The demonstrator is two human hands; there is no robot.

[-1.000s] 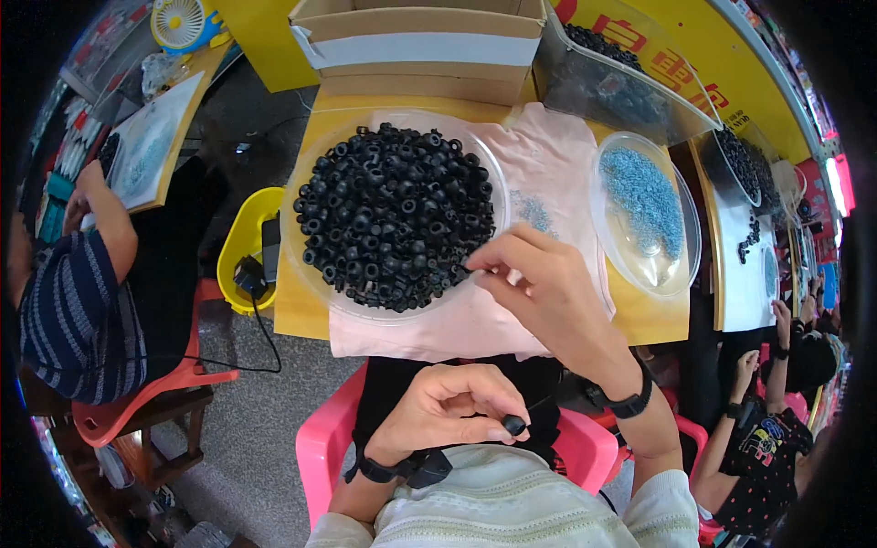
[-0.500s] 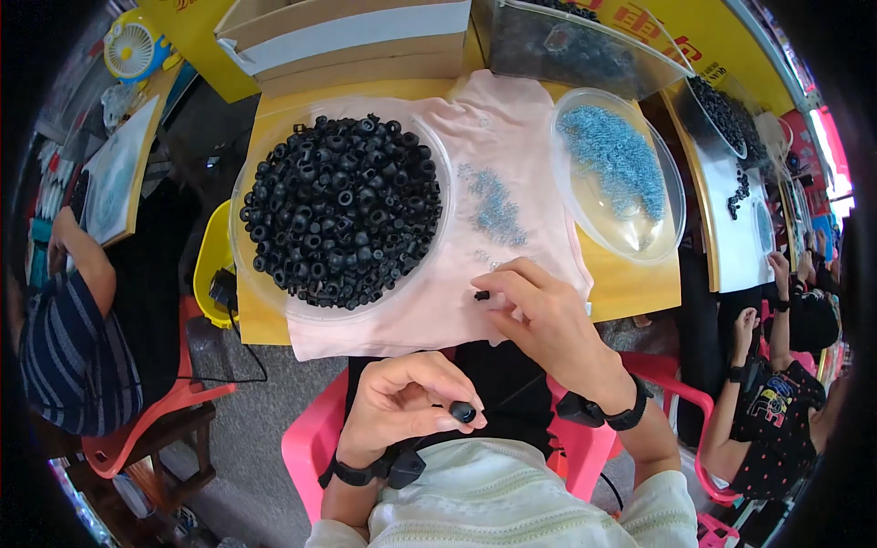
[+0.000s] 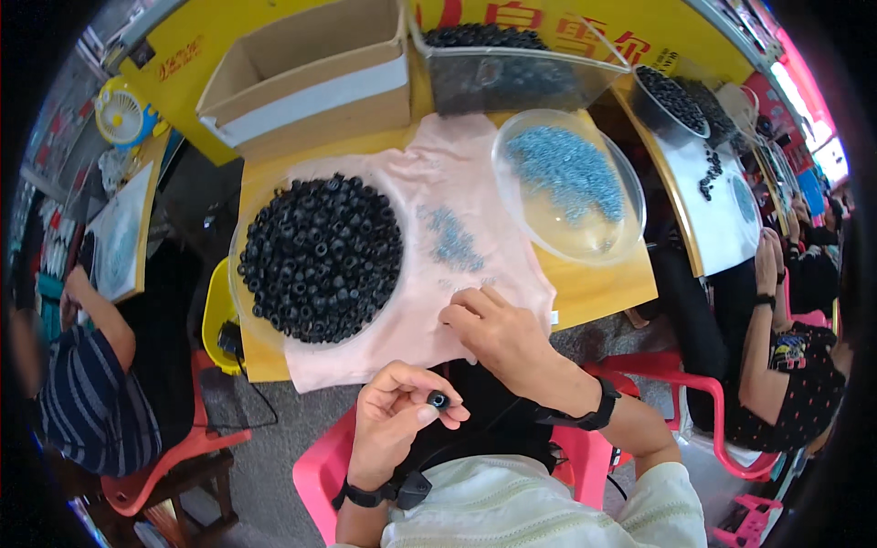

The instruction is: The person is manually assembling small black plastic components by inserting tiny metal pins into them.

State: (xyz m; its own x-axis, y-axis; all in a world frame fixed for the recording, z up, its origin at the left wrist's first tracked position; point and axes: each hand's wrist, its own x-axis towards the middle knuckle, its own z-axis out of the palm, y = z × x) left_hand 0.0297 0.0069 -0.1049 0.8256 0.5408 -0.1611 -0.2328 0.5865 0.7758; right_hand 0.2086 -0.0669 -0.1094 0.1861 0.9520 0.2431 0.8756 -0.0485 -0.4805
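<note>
Between the thumb and fingers of my left hand (image 3: 388, 425) is a small black hollow plastic piece (image 3: 438, 400), its opening facing up with a pale glint inside. My right hand (image 3: 507, 338) is over the near part of a pink cloth (image 3: 429, 333), its fingertips bent down and together; whatever they pinch is hidden. Just beyond it lies a loose patch of tiny silvery-blue pieces (image 3: 452, 239), perhaps springs. A round clear tray (image 3: 402, 215) heaped with black plastic parts (image 3: 320, 260) stands on the cloth's left side. To the right, a clear dish (image 3: 635, 205) holds more silvery-blue pieces (image 3: 566, 169).
Behind the cloth stand an open cardboard box (image 3: 320, 91) and a clear bin (image 3: 521, 78) of black parts. A yellow basket (image 3: 217, 315) is left of the table (image 3: 607, 288). People sit at neighbouring tables on both sides, the right one with a black-parts tub (image 3: 671, 128).
The view has shifted. My right hand's fingers have curled down toward the cloth, and the black part seen at their tips is out of sight. My left hand has tipped its piece's opening upward.
</note>
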